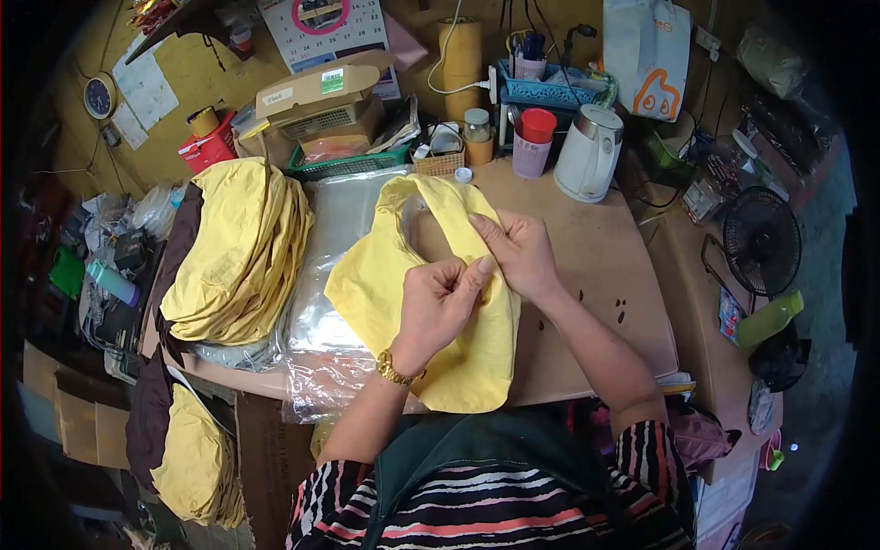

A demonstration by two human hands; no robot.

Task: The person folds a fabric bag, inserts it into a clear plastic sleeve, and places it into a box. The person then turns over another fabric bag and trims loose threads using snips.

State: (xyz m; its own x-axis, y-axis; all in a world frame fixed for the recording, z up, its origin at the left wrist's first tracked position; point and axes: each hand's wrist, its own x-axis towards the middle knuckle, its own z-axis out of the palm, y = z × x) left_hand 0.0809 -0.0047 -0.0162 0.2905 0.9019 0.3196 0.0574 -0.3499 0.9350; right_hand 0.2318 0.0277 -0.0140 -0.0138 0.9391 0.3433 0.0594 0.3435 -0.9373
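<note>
A yellow cloth bag [463,353] with a wide looped strap is held up over the front of the table. My left hand [442,301], with a gold watch at the wrist, is closed on the bag near the base of the strap. Just to its right and a little higher, my right hand [518,252] pinches the strap's edge, thumb on top. Beneath the bag's left side lies a stack of clear plastic sleeves [335,321]. A pile of folded yellow cloth [240,247] sits at the left, with dark brown cloth [181,247] along its side.
At the back of the table [596,266] stand a white kettle [589,154], a purple cup [532,156], jars and a green basket [344,167] with a cardboard box [321,87]. A black fan [761,240] is at the right. More yellow cloth [194,458] hangs at lower left.
</note>
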